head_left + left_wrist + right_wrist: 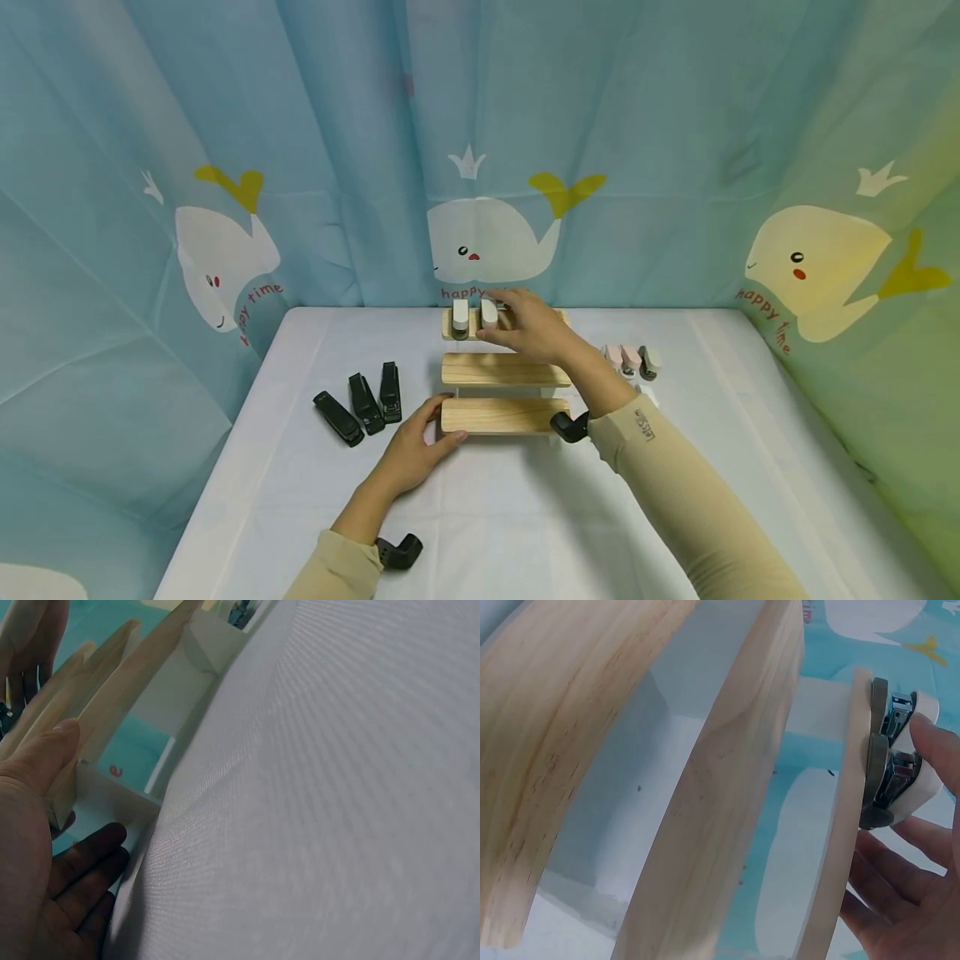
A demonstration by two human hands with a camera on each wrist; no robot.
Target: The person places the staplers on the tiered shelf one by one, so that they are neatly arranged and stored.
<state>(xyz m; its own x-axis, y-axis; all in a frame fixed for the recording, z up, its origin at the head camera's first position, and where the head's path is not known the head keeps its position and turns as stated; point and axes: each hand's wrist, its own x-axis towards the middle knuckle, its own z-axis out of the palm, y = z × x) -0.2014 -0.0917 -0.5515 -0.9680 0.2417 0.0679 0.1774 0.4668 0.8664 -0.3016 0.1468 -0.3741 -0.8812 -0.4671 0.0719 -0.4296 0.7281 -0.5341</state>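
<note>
White stapler (489, 314), a stubby little one, stands near the left end of the rack's back board (447, 325), just beside its white twin (460, 317). The right hand (528, 327) has it pinched, thumb on one side and fingers on the other, and from the right wrist view its base seems to touch the wood. The left hand (415, 450) grips the left end of the front board (506, 417), thumb over the near face and fingers behind, which ought to steady the rack. I'd guess the stapler is light and stiff, with a smooth shell that could slip a little under a lazy thumb. Its arm probably gives if squeezed from top to base, so I'd take it by the sides of the body, clear of the metal works. It doesn't look fragile, though a knock might topple the twin, so close do they stand. On the desk (750, 433) three black staplers (366, 403) lie to the left; pink staplers (630, 358) and a pale one (651, 362) sit to the right, partly hidden by the arm.
</note>
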